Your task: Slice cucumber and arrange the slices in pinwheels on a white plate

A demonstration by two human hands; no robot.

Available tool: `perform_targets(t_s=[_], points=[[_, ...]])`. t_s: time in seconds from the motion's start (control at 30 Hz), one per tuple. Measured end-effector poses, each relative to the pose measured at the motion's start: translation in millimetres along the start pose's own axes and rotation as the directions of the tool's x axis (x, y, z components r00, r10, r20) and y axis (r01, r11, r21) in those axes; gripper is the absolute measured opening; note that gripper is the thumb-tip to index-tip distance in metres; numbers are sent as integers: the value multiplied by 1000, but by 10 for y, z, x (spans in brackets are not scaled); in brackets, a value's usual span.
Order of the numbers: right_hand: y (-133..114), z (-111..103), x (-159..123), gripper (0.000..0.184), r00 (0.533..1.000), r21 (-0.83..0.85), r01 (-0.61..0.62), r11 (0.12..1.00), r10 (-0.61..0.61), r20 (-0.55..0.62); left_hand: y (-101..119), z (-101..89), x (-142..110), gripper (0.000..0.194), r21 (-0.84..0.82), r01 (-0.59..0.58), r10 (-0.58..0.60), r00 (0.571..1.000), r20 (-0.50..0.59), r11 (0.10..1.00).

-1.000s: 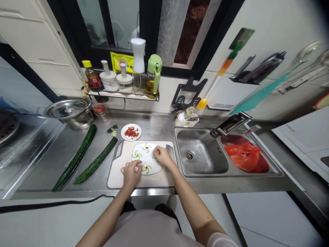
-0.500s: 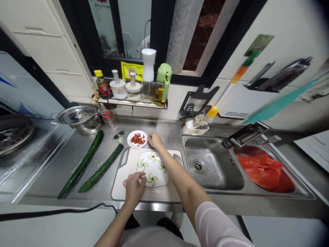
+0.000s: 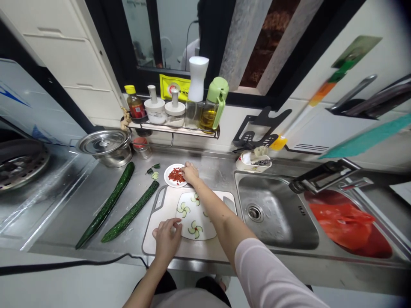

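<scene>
My right hand (image 3: 190,172) reaches over the right rim of a small white dish (image 3: 166,177). Its fingers are bunched together at the edge of a heap of small red pieces (image 3: 175,175); whether a piece is between the fingertips is hidden. Beside the left edge of a white square plate (image 3: 183,230) is my left hand (image 3: 167,236), fingers loosely bent, thumb and forefinger apart, nothing in them. On that plate, cucumber slices (image 3: 195,229) form several pinwheel flowers with red centres. My right forearm covers part of the plate, which rests on a pale cutting board (image 3: 157,239).
Two long cucumbers (image 3: 130,212) lie left of the board, with cucumber scraps (image 3: 155,175) behind them. A knife blade (image 3: 228,203) lies on the board's right side. Right of it is the sink (image 3: 276,214) with a red plastic bag (image 3: 345,222). A lidded steel pot (image 3: 112,149) stands back left.
My right hand has moved from beside the dish to over its red pieces. My left hand stays near the plate's edge. The camera view has shifted slightly.
</scene>
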State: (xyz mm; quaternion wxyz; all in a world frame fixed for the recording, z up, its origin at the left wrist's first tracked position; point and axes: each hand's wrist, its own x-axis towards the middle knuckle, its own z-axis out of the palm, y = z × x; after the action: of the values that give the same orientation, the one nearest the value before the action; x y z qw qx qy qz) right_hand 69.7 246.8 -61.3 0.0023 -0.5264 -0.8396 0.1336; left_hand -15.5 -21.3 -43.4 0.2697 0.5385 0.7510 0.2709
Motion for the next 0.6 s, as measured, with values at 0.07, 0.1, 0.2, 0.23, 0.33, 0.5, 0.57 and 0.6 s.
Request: perform_targets(t_s=[0.07,0.1,0.2,0.23,0.33,0.5,0.57,0.6], points=[[9,-3,19,26,999,-19,32,999,-32,7,-1,-15,9,24,-2,2,-2,1000,-2,1000],[14,-5,24,26,999,-26,46,999,-46,7,-2,-22,14,24,-2,3,-3,1000,-2,1000],[25,-11,34,29,996,-52,85,995,-84,9,-8,-31,26,24,4,6,-6,1000,-3,1000],[25,-13,38,29,996,-60,93,994,-92,14,-12,-30,28,24,8,7,-7,1000,-7,1000],[19,-17,52,28,994,-73,104,992,-102,32,-31,-17,31,23,16,3,-3,1000,-20,1000],[18,-22,54,25,998,1,60,998,-60,-4,-74,4,22,22,19,3,-2,999,-38,1000],[31,-28,30,25,1000,48,11,999,-9,-26,-82,4,20,21,14,10,-9,999,-37,1000],[41,-33,10,24,999,75,-16,997,19,-41,-81,2,21,21,10,12,-12,999,-35,1000]])
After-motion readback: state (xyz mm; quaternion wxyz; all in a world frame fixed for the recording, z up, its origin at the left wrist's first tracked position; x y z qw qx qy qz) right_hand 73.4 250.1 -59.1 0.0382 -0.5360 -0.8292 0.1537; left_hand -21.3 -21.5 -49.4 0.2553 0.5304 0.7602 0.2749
